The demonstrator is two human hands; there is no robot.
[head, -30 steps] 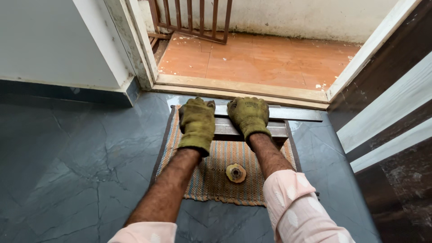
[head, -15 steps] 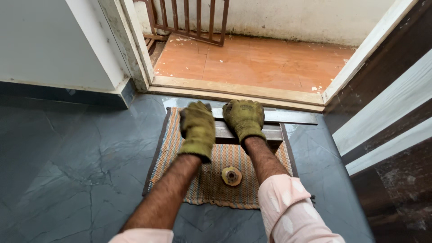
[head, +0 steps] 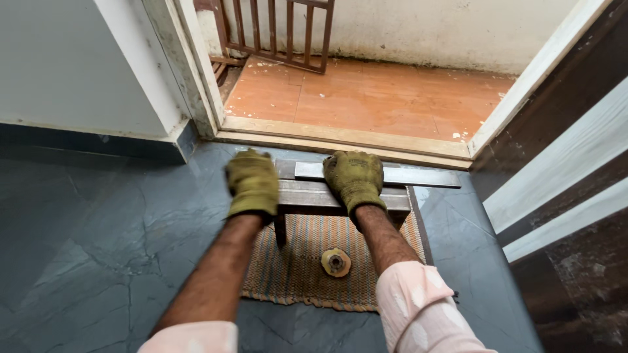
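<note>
Just inside the doorway, at the edge of the dark stone floor (head: 98, 261), both gloved hands rest on a grey metal frame (head: 327, 196) made of flat bars. Much of that frame is hard to read: the left hand (head: 253, 183) covers its near left end, the right hand (head: 355, 178) covers the middle, and the forearms hide where its lower parts meet the woven mat (head: 307, 268) beneath. One short leg (head: 280, 230) shows under the left wrist. A longer flat bar (head: 418, 176) lies across the top and runs off to the right, toward the dark door (head: 562, 216).

Both arms reach straight forward, sleeves pushed back, palms down. The left hand is blurred; its fingers curl over the frame's end, seemingly wrapped around it. The right hand's fingers lie spread and pressed flat on the bars, and whether they hook the far edge cannot be told.

Between the forearms, a small round yellowish disc (head: 335, 262) with a dark centre lies on the mat, apart from both hands. Beyond the wooden threshold (head: 347, 137) are orange tiles (head: 366, 98) and a brown grille (head: 281, 33), cut off at the top.
</note>
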